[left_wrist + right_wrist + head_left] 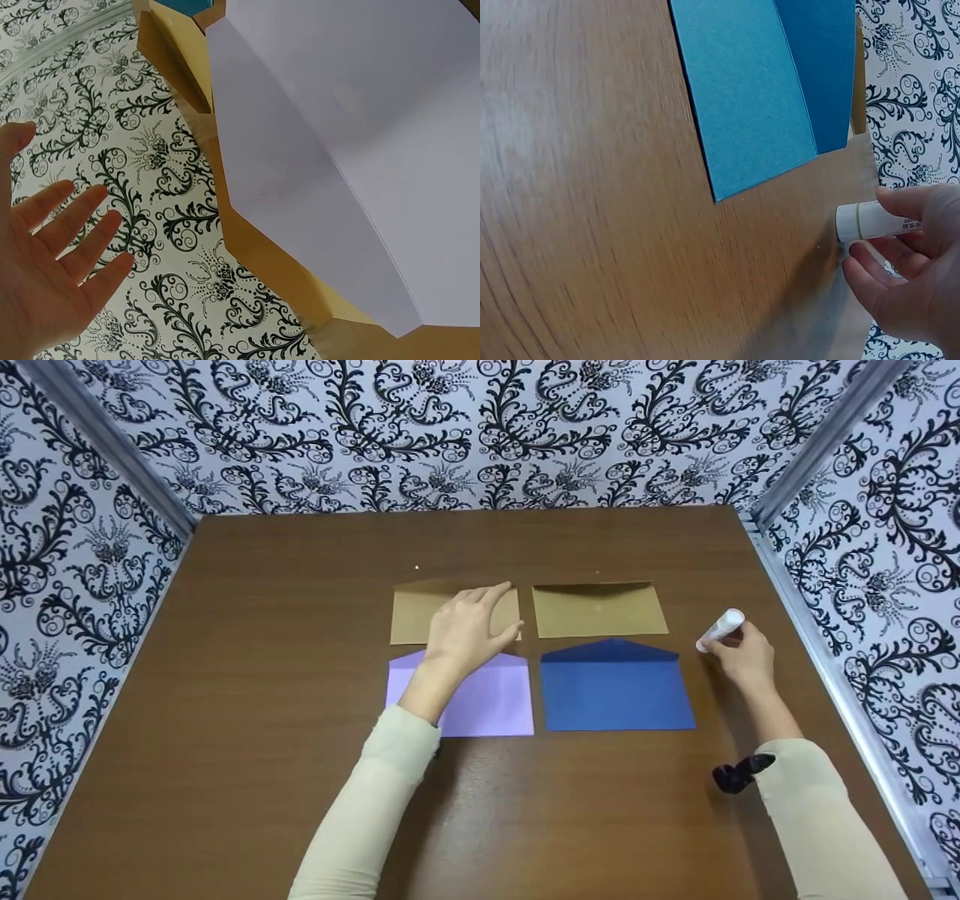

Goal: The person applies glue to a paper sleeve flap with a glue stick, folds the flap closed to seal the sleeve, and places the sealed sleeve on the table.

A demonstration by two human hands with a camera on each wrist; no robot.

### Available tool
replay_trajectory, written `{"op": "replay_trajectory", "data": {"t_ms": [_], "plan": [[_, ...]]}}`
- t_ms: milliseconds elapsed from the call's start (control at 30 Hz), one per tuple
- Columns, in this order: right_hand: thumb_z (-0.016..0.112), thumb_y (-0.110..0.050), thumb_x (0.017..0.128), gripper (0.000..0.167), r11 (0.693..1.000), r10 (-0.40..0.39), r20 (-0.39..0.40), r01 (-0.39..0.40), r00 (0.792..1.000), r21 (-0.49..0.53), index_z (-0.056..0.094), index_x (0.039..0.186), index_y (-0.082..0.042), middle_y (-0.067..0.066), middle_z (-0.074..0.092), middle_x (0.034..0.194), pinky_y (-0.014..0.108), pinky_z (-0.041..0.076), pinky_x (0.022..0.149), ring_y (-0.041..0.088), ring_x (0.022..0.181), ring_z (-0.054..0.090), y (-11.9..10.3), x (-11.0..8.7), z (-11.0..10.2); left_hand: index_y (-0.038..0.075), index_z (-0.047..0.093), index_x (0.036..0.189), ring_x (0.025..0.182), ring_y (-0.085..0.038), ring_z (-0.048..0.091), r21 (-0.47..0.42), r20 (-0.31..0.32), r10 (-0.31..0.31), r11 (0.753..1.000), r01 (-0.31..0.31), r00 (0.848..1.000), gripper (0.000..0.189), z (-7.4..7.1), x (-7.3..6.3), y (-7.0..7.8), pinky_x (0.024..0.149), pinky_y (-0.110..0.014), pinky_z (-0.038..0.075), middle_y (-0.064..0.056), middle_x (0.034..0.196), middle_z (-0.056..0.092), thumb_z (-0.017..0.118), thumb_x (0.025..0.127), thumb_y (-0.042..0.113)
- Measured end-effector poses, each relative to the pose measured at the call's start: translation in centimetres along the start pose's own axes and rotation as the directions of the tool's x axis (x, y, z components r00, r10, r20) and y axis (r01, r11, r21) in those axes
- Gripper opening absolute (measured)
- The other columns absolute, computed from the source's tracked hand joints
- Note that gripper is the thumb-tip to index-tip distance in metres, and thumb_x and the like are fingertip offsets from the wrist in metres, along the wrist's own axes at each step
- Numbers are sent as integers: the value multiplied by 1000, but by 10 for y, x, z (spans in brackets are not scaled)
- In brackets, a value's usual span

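A brown wood-grain tabletop (pixel 262 697) sits between walls of black-and-white scroll wallpaper (pixel 405 435). On it, right of the blue envelope (pixel 619 697) and near its far right corner, is a white tube (pixel 721 630), pinched between the thumb and fingers of the right hand (pixel 748 656); whether the tube touches the wood, I cannot tell.

Its sides look rounded, so a slackened pinch could let it slip and roll away from the blue envelope. A low pass of the left wrist could also crease or nudge the flap beneath it.

The tube's long axis runs slantwise: the plain white end points toward the near left, roughly at the blue envelope's far right corner, the other end away to the far right.

Just beyond the blue envelope lies the right tan envelope (pixel 600 615). Left of the blue one, side by side with it, is the lilac envelope (pixel 495 701), its flap also unfolded away from the person. Diagonally beyond, to the far left, lies the left tan envelope (pixel 411 619); over it hangs the left hand (pixel 461 630), fingers extended, holding nothing.
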State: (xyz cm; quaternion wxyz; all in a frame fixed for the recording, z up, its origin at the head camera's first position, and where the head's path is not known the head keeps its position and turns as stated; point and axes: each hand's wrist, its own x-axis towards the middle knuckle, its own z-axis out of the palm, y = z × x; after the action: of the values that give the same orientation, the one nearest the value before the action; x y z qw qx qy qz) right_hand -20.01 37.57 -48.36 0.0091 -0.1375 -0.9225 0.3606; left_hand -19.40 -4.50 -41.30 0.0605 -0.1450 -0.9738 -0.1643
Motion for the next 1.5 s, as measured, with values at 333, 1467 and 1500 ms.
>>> {"op": "replay_trajectory", "data": {"t_ms": [333, 1467, 1500], "plan": [[64, -16, 95, 47, 1000, 21, -58, -21, 998, -10, 53, 131, 12, 34, 58, 131, 55, 40, 113, 48, 125, 55, -2, 0, 1, 28, 47, 148, 133, -23, 55, -20, 6, -10, 1000, 10, 1000, 64, 0, -2, -2, 105, -41, 52, 1, 144, 59, 59, 92, 55], [75, -15, 88, 37, 959, -260, -115, 270, 959, 83, 65, 116, 7, 29, 70, 114, -4, 42, 72, -27, 74, 47, -83, -29, 2, 29, 47, 148, 133, -24, 55, -95, -11, 10, 995, -11, 1000, 62, -15, -12, 13, 103, -45, 53, 1, 145, 58, 58, 93, 56], [75, -14, 88, 37, 955, -270, -111, 281, 956, 96, 65, 116, 7, 29, 70, 113, -4, 42, 72, -28, 74, 48, -86, -31, 3, 29, 47, 148, 134, -24, 55, -99, -13, 13, 995, -14, 1000, 62, -15, -12, 13, 104, -45, 53, 1, 145, 58, 58, 93, 55]]}}
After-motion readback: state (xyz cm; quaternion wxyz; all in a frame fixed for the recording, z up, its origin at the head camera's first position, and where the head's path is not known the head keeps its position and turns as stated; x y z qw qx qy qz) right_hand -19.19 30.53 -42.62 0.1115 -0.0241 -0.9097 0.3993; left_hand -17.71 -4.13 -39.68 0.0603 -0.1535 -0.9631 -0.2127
